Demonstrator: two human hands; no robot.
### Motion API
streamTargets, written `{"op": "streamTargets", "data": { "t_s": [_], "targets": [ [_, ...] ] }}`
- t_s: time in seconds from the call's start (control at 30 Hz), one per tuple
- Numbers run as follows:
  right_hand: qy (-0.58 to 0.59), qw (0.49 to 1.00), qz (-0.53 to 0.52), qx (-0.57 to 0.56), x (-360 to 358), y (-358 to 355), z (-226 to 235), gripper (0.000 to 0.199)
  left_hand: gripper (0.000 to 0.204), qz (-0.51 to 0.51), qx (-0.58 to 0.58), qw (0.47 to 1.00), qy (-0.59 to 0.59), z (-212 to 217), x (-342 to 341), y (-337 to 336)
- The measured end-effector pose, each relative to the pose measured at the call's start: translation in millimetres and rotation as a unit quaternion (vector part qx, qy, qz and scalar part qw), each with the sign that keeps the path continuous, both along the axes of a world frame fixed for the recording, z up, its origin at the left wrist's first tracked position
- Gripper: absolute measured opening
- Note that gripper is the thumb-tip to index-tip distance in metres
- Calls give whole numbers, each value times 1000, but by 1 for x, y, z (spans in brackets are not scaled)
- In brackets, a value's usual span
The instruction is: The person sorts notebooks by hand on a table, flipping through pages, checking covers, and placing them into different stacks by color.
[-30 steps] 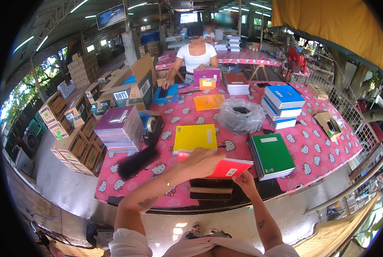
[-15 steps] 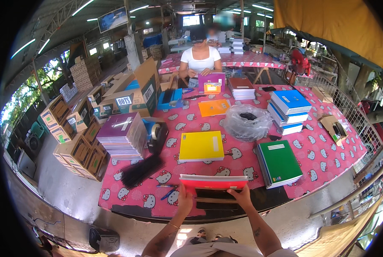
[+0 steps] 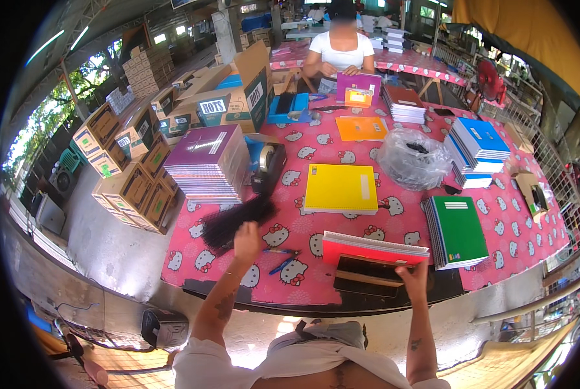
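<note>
Pink-patterned desk (image 3: 283,292) beneath everything, with a black strip along the near edge. Near the far left corner, a carton (image 3: 225,122) with bold dark lettering on white labels. Along the left edge, a purple stack (image 3: 202,150) with pale cover print, too small to read. Toward the right edge, a blue stack (image 3: 476,139); by the far edge, a brown stack (image 3: 403,97); toward the near right corner, a green stack (image 3: 460,228) with white lines and small coloured lettering. Apparently gathered already, all four. In mid-desk, a yellow notebook (image 3: 338,185), flat, with a pale label. At the near edge, a red notebook (image 3: 371,252), tilted by a wooden rest (image 3: 368,277); judged partway, not yet on any stack. Toward the near left corner, loose black strands (image 3: 238,222), seemingly unused. On the red notebook's right end, right hand (image 3: 414,279), with grip closed around it. At the strands' near side, left hand (image 3: 246,241), with curled grip; cannot tell if empty. Near it, a blue-handled tool (image 3: 283,260)
</note>
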State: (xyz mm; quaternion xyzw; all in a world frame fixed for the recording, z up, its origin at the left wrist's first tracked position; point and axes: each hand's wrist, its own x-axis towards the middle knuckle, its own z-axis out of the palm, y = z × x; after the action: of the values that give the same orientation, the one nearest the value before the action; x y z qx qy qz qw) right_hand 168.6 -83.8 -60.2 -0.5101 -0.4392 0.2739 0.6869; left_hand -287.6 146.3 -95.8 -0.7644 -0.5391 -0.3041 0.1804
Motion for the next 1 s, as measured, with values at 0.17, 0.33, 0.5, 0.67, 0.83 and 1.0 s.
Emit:
{"op": "streamTargets", "data": {
  "t_s": [0.17,0.33,0.5,0.67,0.83,1.0],
  "targets": [
    [-447,877,-166,53,-61,-2,126,68,33,-56,-75,995,37,27,29,-21],
    [-609,790,-60,41,-143,53,150,43,28,-186,-164,936,-251,82,92,-60],
    [-566,824,-5,1,-131,92,115,24,26,-293,-38,926,-235,142,128,-98],
    [-513,858,11,20,-130,100,116,20,22,-277,-146,903,-295,137,130,-101],
    [-498,867,17,14,-131,102,117,16,19,-310,-118,885,-326,131,134,-97],
    [-484,875,14,21,-133,102,122,10,15,-277,-115,905,-301,128,136,-94]
  ]
}}
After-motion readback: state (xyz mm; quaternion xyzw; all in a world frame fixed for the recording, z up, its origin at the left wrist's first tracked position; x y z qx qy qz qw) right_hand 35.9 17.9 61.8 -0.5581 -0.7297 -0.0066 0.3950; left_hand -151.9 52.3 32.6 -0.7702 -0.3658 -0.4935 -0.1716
